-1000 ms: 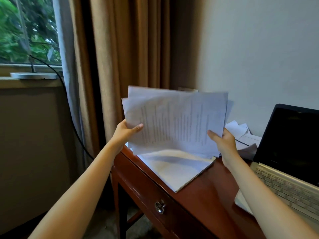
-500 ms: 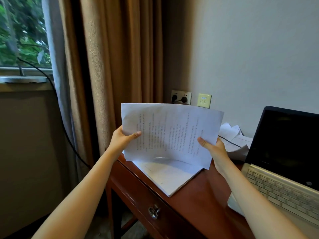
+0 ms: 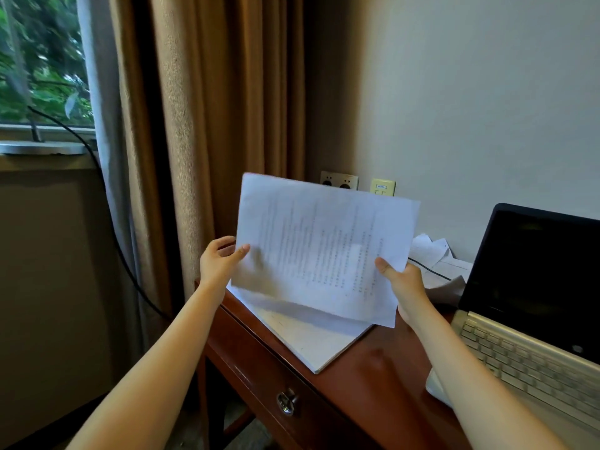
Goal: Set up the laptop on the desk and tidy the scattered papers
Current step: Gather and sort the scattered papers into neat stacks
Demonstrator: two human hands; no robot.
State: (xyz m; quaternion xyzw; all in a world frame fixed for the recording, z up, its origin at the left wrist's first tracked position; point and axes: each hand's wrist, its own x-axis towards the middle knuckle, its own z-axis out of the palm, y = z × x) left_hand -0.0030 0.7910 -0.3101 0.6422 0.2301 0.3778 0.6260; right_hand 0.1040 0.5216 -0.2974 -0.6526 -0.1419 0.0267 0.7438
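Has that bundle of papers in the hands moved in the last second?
Yes. The papers have dropped: a second ago they hid the wall sockets, which now show above their top edge. They have also tilted, left corner highest.

My one head camera looks forward and down, close over the desk [image 3: 373,388] corner, facing the wall [image 3: 470,108].

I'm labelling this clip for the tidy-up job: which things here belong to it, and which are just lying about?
Job: held sheets, paper stack, loose papers by the wall, laptop, desk.
Lying about: wall sockets, curtain, window.
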